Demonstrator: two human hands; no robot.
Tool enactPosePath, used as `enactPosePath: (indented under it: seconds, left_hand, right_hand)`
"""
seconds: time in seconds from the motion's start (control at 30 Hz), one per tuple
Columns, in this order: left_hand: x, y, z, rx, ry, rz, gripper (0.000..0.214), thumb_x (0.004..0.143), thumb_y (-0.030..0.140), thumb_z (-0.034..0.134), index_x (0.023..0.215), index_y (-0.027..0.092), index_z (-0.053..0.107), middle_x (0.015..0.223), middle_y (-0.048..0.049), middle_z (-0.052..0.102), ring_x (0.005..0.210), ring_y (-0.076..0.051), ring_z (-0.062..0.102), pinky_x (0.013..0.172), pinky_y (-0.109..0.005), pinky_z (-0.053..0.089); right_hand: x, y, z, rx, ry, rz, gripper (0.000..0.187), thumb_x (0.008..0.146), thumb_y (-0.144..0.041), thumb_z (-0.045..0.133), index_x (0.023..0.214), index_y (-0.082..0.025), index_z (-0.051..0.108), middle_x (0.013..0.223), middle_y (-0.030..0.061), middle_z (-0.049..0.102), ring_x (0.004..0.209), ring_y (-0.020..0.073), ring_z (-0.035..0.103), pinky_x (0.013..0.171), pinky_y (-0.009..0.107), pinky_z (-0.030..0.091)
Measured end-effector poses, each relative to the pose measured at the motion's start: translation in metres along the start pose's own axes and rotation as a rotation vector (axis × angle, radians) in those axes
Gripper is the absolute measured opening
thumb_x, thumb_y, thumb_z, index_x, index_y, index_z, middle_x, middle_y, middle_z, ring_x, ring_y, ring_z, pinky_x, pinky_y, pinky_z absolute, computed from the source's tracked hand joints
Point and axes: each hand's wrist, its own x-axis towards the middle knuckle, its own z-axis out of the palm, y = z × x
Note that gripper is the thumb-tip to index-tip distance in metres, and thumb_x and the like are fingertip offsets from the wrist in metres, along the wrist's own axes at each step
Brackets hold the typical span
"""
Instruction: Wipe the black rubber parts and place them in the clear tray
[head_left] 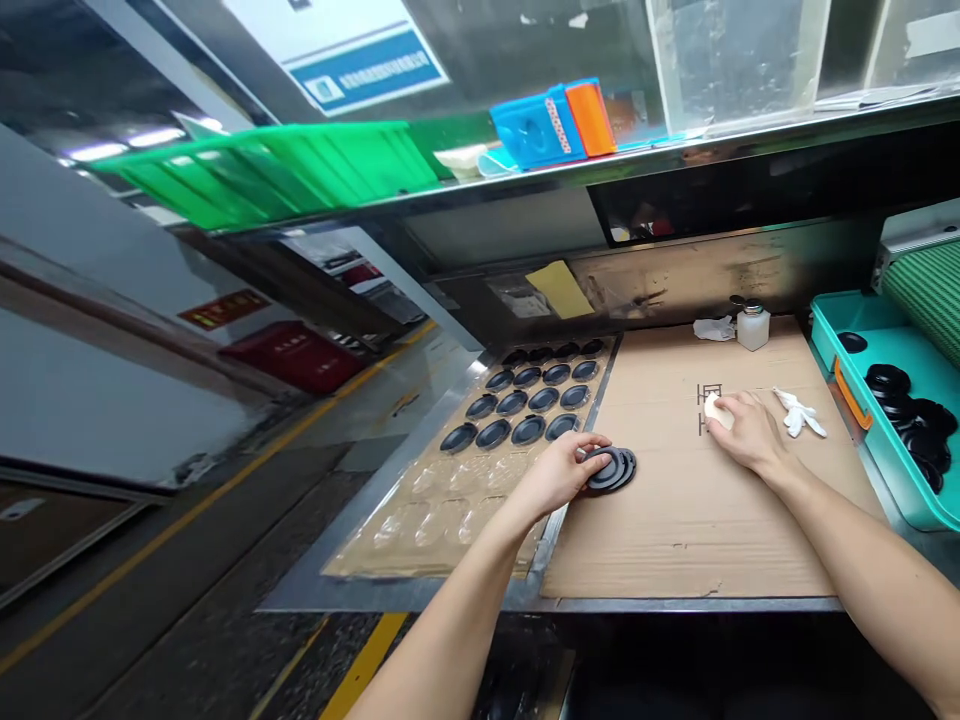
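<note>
Between the fingers and thumb of my left hand [566, 472] is a small stack of black round discs [616, 470], over the near-left part of the cardboard sheet [675, 540]. My right hand [746, 428] is closed on a small whitish pad [718, 411], cloth or sponge, by the printed marks on the cardboard. To the left lies a clear plastic tray [420, 482] with several rows of black discs [528, 430] in its far pockets. Its near pockets hold no discs.
A turquoise bin [832, 330] with black parts stands at the right, near a green conveyor belt [930, 290]. White gloves [801, 414] and a pump bottle [753, 326] rest on the cardboard. Above is a shelf with a green crate [270, 170] and a blue box [534, 130].
</note>
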Motion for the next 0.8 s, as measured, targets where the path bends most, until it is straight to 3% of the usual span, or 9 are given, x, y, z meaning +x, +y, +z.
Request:
enactPosePath:
  seconds: [0.1, 0.23, 0.33, 0.5, 0.6, 0.67, 0.7, 0.8]
  left_hand:
    - [0.006, 0.001, 0.008, 0.255, 0.021, 0.126, 0.035, 0.073, 0.049, 0.071, 0.091, 0.019, 0.077, 0.089, -0.0093, 0.065, 0.088, -0.027, 0.063, 0.088, -0.04, 0.052]
    - [0.004, 0.005, 0.017, 0.496, -0.061, 0.207, 0.055, 0.088, 0.06, 0.05, 0.118, 0.019, 0.071, 0.117, -0.0143, 0.066, 0.119, -0.033, 0.058, 0.11, -0.046, 0.04]
    - [-0.002, 0.004, 0.021, 0.627, -0.124, 0.268, 0.061, 0.081, 0.065, 0.06, 0.126, 0.024, 0.067, 0.125, -0.0123, 0.065, 0.122, -0.034, 0.057, 0.108, -0.046, 0.042]
    - [0.005, -0.024, 0.011, 0.665, -0.218, 0.375, 0.046, 0.079, 0.062, 0.058, 0.112, 0.034, 0.074, 0.121, -0.0061, 0.07, 0.114, -0.033, 0.064, 0.103, -0.044, 0.048]
    - [0.023, -0.031, 0.008, 0.729, -0.159, 0.378, 0.052, 0.069, 0.069, 0.058, 0.115, 0.049, 0.069, 0.115, 0.0037, 0.073, 0.112, -0.035, 0.066, 0.099, -0.048, 0.05]
    - [0.037, -0.006, 0.017, 0.799, -0.053, 0.412, 0.062, 0.065, 0.073, 0.057, 0.122, 0.05, 0.065, 0.122, 0.0033, 0.071, 0.116, -0.04, 0.064, 0.096, -0.052, 0.051]
    - [0.043, 0.019, 0.028, 0.817, -0.016, 0.457, 0.066, 0.066, 0.074, 0.056, 0.125, 0.046, 0.064, 0.129, 0.0006, 0.068, 0.121, -0.041, 0.061, 0.097, -0.053, 0.05]
    - [0.054, 0.133, 0.084, 0.736, -0.083, 0.713, 0.064, 0.08, 0.067, 0.05, 0.134, 0.032, 0.059, 0.14, -0.0067, 0.061, 0.126, -0.036, 0.058, 0.107, -0.049, 0.045]
  right_hand:
    - [0.0, -0.002, 0.001, -0.012, 0.0, 0.01, 0.023, 0.089, -0.036, 0.063, 0.106, -0.023, 0.073, 0.103, 0.0069, 0.069, 0.103, 0.0231, 0.059, 0.091, 0.034, 0.044]
    - [-0.001, -0.006, 0.0, -0.047, -0.024, 0.005, 0.023, 0.09, -0.038, 0.063, 0.104, -0.023, 0.072, 0.101, 0.0066, 0.068, 0.103, 0.0229, 0.058, 0.092, 0.034, 0.043]
    - [-0.001, -0.01, -0.002, -0.084, -0.06, 0.01, 0.023, 0.09, -0.039, 0.062, 0.104, -0.023, 0.071, 0.102, 0.0066, 0.067, 0.104, 0.0232, 0.057, 0.092, 0.034, 0.043]
    - [0.001, -0.013, -0.003, -0.127, -0.117, 0.022, 0.029, 0.09, -0.043, 0.057, 0.106, -0.022, 0.069, 0.106, 0.0081, 0.067, 0.105, 0.0264, 0.057, 0.09, 0.037, 0.047]
    - [0.002, -0.014, -0.004, -0.117, -0.15, 0.039, 0.032, 0.089, -0.045, 0.056, 0.107, -0.021, 0.069, 0.108, 0.0098, 0.066, 0.106, 0.0282, 0.057, 0.091, 0.04, 0.048]
    - [0.003, -0.015, -0.005, -0.103, -0.172, 0.05, 0.034, 0.089, -0.044, 0.056, 0.108, -0.02, 0.069, 0.11, 0.0111, 0.066, 0.108, 0.0291, 0.057, 0.091, 0.041, 0.049]
    - [0.004, -0.015, -0.005, -0.098, -0.177, 0.053, 0.034, 0.088, -0.044, 0.057, 0.108, -0.019, 0.069, 0.111, 0.0117, 0.066, 0.108, 0.0295, 0.058, 0.091, 0.042, 0.049]
    - [0.006, -0.017, -0.004, -0.085, -0.165, 0.049, 0.035, 0.087, -0.045, 0.057, 0.108, -0.019, 0.07, 0.113, 0.0121, 0.067, 0.109, 0.0309, 0.058, 0.09, 0.043, 0.05]
